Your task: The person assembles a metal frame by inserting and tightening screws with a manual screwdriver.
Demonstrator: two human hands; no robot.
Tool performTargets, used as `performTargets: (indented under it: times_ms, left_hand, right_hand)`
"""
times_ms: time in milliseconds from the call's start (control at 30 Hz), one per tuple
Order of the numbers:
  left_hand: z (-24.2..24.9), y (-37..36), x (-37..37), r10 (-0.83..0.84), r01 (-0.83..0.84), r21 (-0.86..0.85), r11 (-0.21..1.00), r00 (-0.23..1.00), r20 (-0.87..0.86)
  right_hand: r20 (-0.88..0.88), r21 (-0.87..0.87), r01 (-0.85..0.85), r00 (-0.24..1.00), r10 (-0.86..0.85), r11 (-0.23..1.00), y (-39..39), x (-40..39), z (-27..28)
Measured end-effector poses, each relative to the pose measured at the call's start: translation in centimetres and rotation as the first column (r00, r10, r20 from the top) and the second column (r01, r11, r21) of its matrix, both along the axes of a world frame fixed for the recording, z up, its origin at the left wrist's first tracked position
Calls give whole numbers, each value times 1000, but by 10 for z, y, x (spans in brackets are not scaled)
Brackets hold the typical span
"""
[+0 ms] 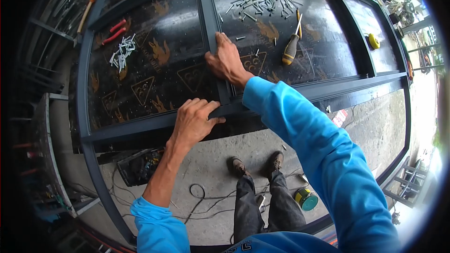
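Frame (84, 79): clasping rail (129, 129) with left grip (193, 118) and crossbar (206, 11) with right grip (227, 61), apparently steadying both together.

A metal crossbar (206, 11) is dividing the table (180, 33). Screws (265, 2) and a screwdriver (290, 49) are crowding the right side; room is lying between crossbar and pliers (114, 36).

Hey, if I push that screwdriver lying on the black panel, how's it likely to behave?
The screwdriver would probably slide easily, since the black panel looks glossy. If it rolls, it may curve, because its handle is much thicker than its shaft. Picked up, it might feel handle-heavy, given that bulky grip and slim shaft.
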State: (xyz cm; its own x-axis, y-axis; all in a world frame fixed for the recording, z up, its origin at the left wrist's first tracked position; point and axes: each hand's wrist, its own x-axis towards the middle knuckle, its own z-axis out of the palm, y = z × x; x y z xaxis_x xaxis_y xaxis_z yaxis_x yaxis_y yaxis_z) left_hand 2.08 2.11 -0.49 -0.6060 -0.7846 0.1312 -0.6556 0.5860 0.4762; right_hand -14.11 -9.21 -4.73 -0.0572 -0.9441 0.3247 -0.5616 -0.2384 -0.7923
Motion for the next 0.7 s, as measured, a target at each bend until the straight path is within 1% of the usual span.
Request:
performTargets:
  times_ms: [33,67,100,133,200,233,300,367,400,467,500,533,567,600,633,667,700]
  left_hand:
    - [2,4,-5,-10,10,-25,1000,1000,-6]
    - [3,8,-9,60,-60,6,998,998,2]
    - [5,8,-8,134,-135,37,990,991,25]
    - [6,6,-8,136,-136,21,990,990,32]
    - [5,7,-4,-4,12,-138,990,998,56]
    - [4,5,3,-57,67,-169,983,997,60]
    - [6,1,11,-68,78,-151,985,995,69]
    - [1,3,5,-89,96,-128,987,994,55]
    - [-2,0,-1,-74,78,-162,984,997,30]
    - [-6,7,-1,-36,36,-199,979,999,2]
    - [-8,9,1,-21,24,-165,986,1000,17]
    - [-8,6,2,-46,44,-249,967,999,1]
    - [-8,6,0,-73,64,-303,951,997,-17]
    - [7,7,-3,-56,70,-360,930,997,50]
    - [10,10,-2,-32,76,-386,920,992,120]
    - [2,4,-5,-24,65,-398,915,994,109]
    - [-9,7,-4,-48,69,-377,923,997,65]
  right_hand:
    - [-73,-37,15,997,-18,999,4,-1,4]
    - [-78,-61,16,997,-20,998,5,-4,6]
    - [-87,-28,38,995,-41,999,5,-1,6]
    - [-98,11,64,993,-62,998,5,2,4]
    - [-97,9,96,991,-95,995,5,11,2]
    - [-64,24,84,995,-83,996,8,14,4]
    - [-23,52,78,997,-77,996,3,21,4]
    - [-71,-27,113,991,-114,993,3,20,-2]
    - [-74,-32,120,990,-122,992,0,11,2]
    - [10,91,26,1000,-27,996,8,7,9]
    - [-47,33,43,998,-41,999,2,11,-1]
    - [-58,47,33,998,-30,998,4,12,6]
    - [-132,-59,9,991,-17,998,-5,15,-14]
    - [-256,-74,-67,966,46,995,-2,10,-8]
    - [-226,-91,-9,974,-12,996,2,13,-7]
    - [-219,-169,18,974,-56,985,1,13,-8]
    - [-227,-98,-29,974,6,995,2,9,-3]
